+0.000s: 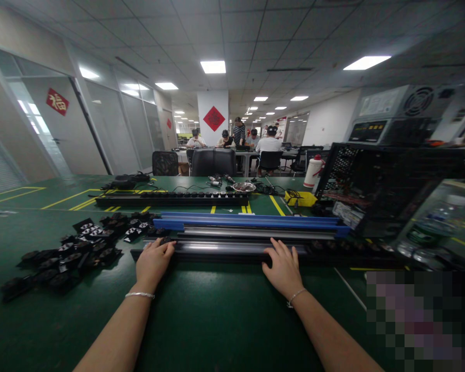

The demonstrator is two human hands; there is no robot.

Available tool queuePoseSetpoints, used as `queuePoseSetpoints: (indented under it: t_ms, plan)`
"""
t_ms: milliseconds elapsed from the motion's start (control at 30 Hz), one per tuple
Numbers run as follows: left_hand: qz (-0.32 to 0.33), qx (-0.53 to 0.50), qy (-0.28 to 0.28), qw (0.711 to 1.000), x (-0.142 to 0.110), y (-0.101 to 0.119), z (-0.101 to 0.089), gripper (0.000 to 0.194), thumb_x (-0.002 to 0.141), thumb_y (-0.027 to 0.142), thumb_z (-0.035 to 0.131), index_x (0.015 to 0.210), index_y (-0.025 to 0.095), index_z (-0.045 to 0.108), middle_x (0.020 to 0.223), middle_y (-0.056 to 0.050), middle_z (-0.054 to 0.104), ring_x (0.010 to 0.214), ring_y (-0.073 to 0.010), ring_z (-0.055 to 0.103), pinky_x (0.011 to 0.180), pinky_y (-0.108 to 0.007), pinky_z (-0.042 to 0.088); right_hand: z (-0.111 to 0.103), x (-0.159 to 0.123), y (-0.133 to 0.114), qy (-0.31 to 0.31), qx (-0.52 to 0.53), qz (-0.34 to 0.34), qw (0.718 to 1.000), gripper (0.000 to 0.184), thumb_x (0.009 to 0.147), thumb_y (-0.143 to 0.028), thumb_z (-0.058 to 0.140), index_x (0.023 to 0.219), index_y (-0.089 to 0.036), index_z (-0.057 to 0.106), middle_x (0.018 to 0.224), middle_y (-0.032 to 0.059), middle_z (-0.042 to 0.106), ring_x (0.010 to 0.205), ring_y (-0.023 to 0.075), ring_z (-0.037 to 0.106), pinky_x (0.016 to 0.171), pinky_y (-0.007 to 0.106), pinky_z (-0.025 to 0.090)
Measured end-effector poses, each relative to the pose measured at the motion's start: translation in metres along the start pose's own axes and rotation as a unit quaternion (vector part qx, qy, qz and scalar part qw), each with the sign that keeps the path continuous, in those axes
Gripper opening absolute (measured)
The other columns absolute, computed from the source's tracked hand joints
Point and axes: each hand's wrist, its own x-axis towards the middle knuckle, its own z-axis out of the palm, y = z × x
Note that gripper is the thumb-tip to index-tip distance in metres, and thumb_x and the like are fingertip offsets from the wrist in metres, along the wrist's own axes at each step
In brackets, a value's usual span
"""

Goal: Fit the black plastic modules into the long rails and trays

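A long dark metal rail (pixel 225 249) lies across the green table in front of me. My left hand (pixel 153 261) rests on its left end, fingers curled over the rail's edge and a small black part there. My right hand (pixel 283 266) lies further right on the same rail, fingers spread flat on top. A blue rail (pixel 251 222) with a silver strip lies just behind it. Both wrists wear thin bracelets.
A pile of several small black parts (pixel 73 248) lies to the left. A second black rail (pixel 174 198) lies further back. An open computer case (pixel 375 181) stands at the right, a yellow box (pixel 302 198) beside it. People sit at far tables (pixel 251 150).
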Motion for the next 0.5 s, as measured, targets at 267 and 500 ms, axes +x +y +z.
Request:
queuePoseSetpoints:
  t_ms: [267,500]
  plan:
    - [0.022,0.037,-0.028,0.999,0.0,0.001,-0.012,0.04,0.082,0.02,0.036,0.11,0.025,0.065,0.106,-0.008,0.067,0.115,-0.0288,0.051,0.095,-0.042,0.038,-0.001,-0.001,0.0,0.005,-0.004,-0.005,1.0,0.028,0.072,-0.027,0.051,0.098,-0.023,0.061,0.137,0.0057,0.043,0.128,0.0253,0.031,0.106,0.052,0.012]
    - [-0.038,-0.046,0.031,0.998,0.001,0.001,-0.018,0.035,0.081,0.026,0.039,0.096,0.024,0.07,0.1,-0.008,0.068,0.111,-0.027,0.053,0.093,-0.04,0.038,-0.001,-0.001,0.001,-0.001,-0.004,-0.003,1.0,0.029,0.072,-0.027,0.051,0.099,-0.023,0.061,0.138,0.0056,0.042,0.129,0.0251,0.031,0.106,0.052,0.012]
